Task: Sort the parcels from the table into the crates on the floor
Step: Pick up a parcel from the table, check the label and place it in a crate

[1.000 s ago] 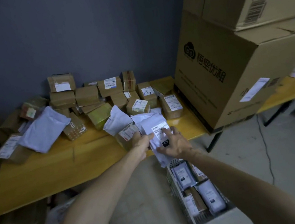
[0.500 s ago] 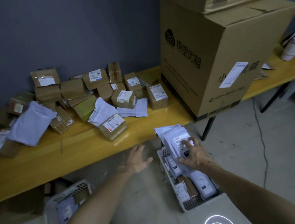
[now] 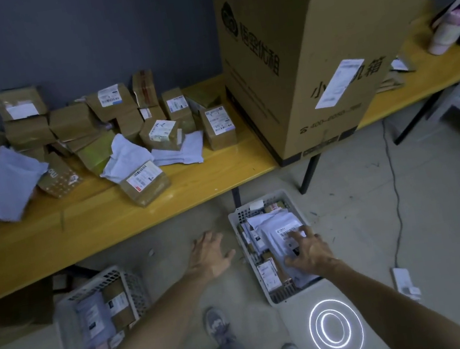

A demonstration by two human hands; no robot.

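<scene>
Fingers (image 3: 296, 234) of R hand (image 3: 308, 249) spread, slightly bent, tips resting on white mailer bag (image 3: 277, 228); whether gripped or only pressed: cannot tell. Mailer bag lies label-up on top of contents of right crate (image 3: 237, 217), inside its walls. Fingers of L hand (image 3: 209, 255) straight, relaxed, holding nothing; palm down over bare floor just left of right crate, not touching it.

Near field:
- Two grey shoes (image 3: 217, 325) and grey trouser legs at bottom centre.
- Ring of white light (image 3: 335, 328) on floor, just in front of right crate.
- White power adapter (image 3: 405, 282) w/ cable on floor, well right of crate.

Mid field:
- Right crate: white, perforated, on floor beside table leg; holds several white bags plus brown boxes w/ labels.
- Left crate (image 3: 117, 274): white, perforated, on floor partly under table edge; holds grey bags and a brown box.

Far field:
- Yellow table (image 3: 109, 225) along dark wall.
- Labelled brown box (image 3: 145, 184) nearest front edge, tilted, a white bag leaning on its rear.
- Grey-white bag (image 3: 2, 185) at left end, on top of other parcels.
- Flat white bag (image 3: 182, 153) beside small labelled boxes.
- Pile of brown parcels (image 3: 73, 121) stacked against wall.
- Large cardboard carton (image 3: 323, 46) at right part of table, printed characters and white label on sides, overhanging front edge.
- Pink-white cup (image 3: 441, 36) and striped fabric at far right end.
</scene>
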